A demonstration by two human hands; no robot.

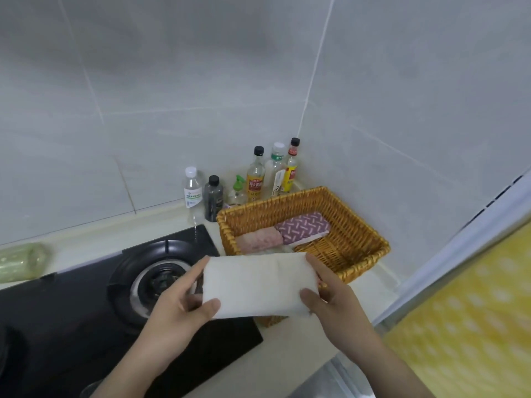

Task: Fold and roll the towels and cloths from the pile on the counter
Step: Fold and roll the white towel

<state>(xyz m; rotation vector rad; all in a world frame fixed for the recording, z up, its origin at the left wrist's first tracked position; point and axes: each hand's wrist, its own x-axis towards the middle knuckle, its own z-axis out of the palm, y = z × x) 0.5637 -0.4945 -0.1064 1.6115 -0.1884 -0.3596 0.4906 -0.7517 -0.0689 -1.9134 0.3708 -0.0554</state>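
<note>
A folded white cloth (pixel 255 282) is held in the air above the near-left corner of a wicker basket (pixel 356 225). My left hand (pixel 181 308) pinches its left end, thumb on top and fingers behind. My right hand (pixel 327 294) grips its right end the same way. Inside the basket lie a rolled pink towel (pixel 258 238) and a folded purple patterned cloth (pixel 303 226), side by side against the far-left part. The white cloth hides the basket's near-left corner.
A black gas stove (pixel 86 305) with a round burner (pixel 155 280) lies left of the basket. Several bottles (pixel 255 176) stand in the tiled corner behind it. A green object (pixel 20 261) lies far left. A yellow dotted surface (pixel 474 326) is at right.
</note>
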